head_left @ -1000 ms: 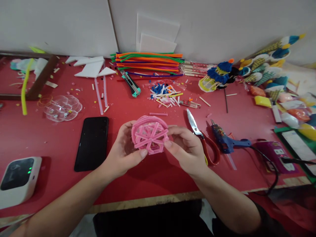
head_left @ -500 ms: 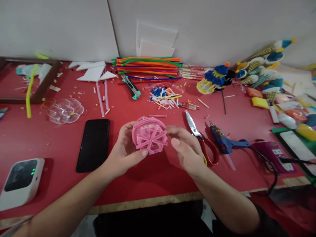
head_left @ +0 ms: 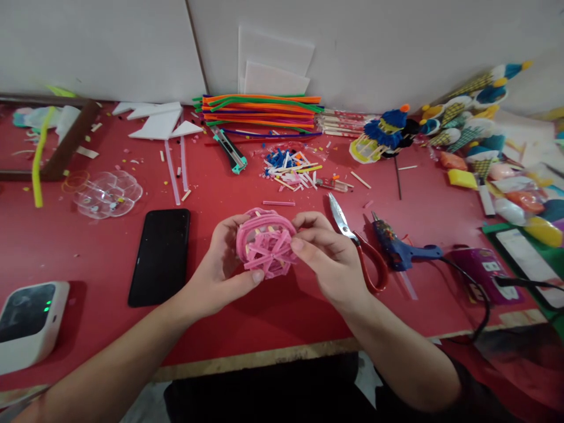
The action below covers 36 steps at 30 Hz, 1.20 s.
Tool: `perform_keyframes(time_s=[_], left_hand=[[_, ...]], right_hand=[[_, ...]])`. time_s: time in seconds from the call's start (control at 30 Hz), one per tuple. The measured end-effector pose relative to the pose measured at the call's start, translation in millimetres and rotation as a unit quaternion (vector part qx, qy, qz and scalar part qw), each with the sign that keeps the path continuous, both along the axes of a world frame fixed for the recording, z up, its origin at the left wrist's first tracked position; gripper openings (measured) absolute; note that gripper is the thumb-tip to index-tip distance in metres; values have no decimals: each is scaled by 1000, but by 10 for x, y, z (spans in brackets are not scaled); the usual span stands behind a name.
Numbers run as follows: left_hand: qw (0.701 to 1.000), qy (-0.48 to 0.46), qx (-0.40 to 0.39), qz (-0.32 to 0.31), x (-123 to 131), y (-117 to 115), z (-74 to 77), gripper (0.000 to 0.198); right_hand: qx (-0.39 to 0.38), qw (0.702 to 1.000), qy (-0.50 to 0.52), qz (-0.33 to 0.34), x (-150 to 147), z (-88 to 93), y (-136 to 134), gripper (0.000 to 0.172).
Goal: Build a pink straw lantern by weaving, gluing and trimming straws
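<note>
Above the red table I hold a small round pink pipe-cleaner craft piece (head_left: 269, 252), with spokes crossing on its face and pale stick ends showing inside its rim. My left hand (head_left: 215, 273) grips it from the left, thumb on the lower front edge and fingers round the side. At the right edge, my right hand (head_left: 332, 258) is closed on it with thumb and fingertips. Its back side is hidden. A short pink strip (head_left: 279, 203) lies just behind it. Close to my right hand are red-handled scissors (head_left: 352, 235) and a blue glue gun (head_left: 396, 249).
Bundled pipe cleaners (head_left: 262, 111), a utility knife (head_left: 230, 151) and a pile of cut bits (head_left: 291, 167) lie at the back. To the left are a phone (head_left: 159, 257), a clear flower-shaped tray (head_left: 108, 195) and a white device (head_left: 33, 326). Several cone-shaped crafts (head_left: 467, 126) crowd the right.
My right thumb and fingers have closed in on the craft piece's right edge. The piece has tipped, showing more of the stick ends inside its rim. The whole view has shifted slightly.
</note>
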<state>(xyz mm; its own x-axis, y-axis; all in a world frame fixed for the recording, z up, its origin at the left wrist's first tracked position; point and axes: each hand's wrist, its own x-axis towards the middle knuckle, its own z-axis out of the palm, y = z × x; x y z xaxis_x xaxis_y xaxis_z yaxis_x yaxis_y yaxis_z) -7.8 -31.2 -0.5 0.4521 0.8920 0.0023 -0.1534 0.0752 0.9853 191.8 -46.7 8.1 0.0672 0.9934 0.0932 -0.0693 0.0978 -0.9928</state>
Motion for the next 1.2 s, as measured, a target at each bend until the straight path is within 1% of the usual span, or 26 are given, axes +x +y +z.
perform_keyframes(time_s=[0.23,0.47,0.63,0.7,0.77,0.83,0.9,0.97,1.07,1.13,1.2], left_hand=[[1000,20,-9,3,2,-15,54,58],[999,33,6,6,-1,5,47,56],[999,33,-7,17,23,12,46,55],[999,21,-18,28,38,10,41,54],[998,1,-37,50,49,8,27,54],[995,-22,-59,76,53,8,8,57],[992,-38,-76,97,48,5,-10,62],[990,-42,-86,108,39,0,-22,64],[988,-39,-96,113,28,-7,-35,63],[988,-45,-97,115,25,-7,-47,63],[987,-54,-96,114,27,-3,-59,63]], right_hand=[[-26,998,38,35,-21,-5,8,13],[-28,998,52,36,-18,-9,5,14],[-15,999,38,37,-19,-18,3,13],[2,999,22,24,-29,-18,-8,11],[34,999,5,-2,-44,-19,-22,7],[65,997,-5,-36,-60,-23,-35,8],[80,995,-7,-60,-72,-32,-41,8],[81,995,-6,-64,-77,-44,-42,7],[64,996,2,-54,-73,-64,-38,17],[45,997,7,-59,-68,-79,-32,23],[26,997,8,-67,-59,-96,-25,24]])
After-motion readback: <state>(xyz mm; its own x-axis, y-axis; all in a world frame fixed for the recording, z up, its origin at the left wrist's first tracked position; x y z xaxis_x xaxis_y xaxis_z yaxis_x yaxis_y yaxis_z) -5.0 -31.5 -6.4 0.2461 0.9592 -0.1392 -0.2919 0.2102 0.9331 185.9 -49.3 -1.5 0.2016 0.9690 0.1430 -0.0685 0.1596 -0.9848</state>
